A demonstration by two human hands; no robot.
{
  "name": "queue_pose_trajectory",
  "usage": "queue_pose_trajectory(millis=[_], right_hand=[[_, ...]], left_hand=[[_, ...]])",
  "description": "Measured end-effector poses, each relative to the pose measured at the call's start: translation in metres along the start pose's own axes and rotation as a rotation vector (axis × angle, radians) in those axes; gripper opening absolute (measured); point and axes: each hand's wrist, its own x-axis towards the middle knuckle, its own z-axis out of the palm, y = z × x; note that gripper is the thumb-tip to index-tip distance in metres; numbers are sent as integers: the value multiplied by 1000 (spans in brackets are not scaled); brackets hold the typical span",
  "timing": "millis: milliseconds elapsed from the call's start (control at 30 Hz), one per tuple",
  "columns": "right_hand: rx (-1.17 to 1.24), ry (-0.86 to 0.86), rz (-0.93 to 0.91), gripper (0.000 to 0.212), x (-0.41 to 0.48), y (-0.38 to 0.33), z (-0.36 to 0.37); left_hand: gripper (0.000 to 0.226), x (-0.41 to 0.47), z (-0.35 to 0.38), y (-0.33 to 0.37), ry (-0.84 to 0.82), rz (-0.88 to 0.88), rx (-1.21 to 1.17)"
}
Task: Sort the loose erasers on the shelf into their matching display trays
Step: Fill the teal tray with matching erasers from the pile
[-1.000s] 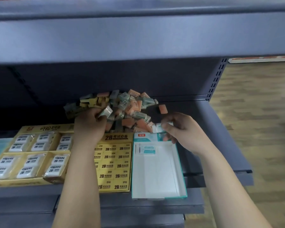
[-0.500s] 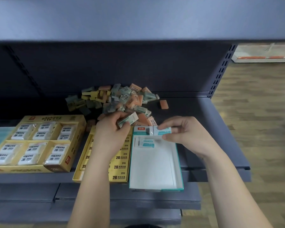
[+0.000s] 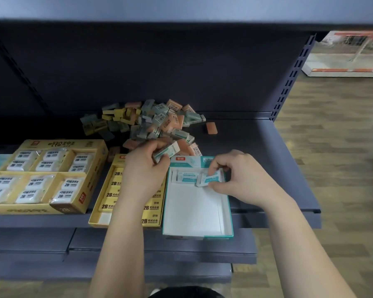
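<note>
At centre frame the right hand point(image 3: 241, 179) pinches a teal-sleeved eraser point(image 3: 209, 179) at the top row of the teal tray point(image 3: 197, 235). The left hand point(image 3: 144, 175) grips a second eraser point(image 3: 167, 152) nearby. The tray seems to overhang the shelf point(image 3: 267, 147) edge, so a hard press could tip it off.

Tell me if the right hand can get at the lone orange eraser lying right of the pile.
Probably yes, once free: the right hand pinches a teal eraser over the teal tray, and bare shelf lies between it and the orange eraser.
</note>
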Motion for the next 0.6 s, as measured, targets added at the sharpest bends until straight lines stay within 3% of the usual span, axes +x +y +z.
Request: queue_pose_trajectory(millis=[267,600], right_hand=[[-63,44,-67,17,2,9,13],[-40,9,5,12,8,6,16]], left_hand=[[19,-1,-3,2,1,19,32],[21,-3,-10,6,-6,15,17]])
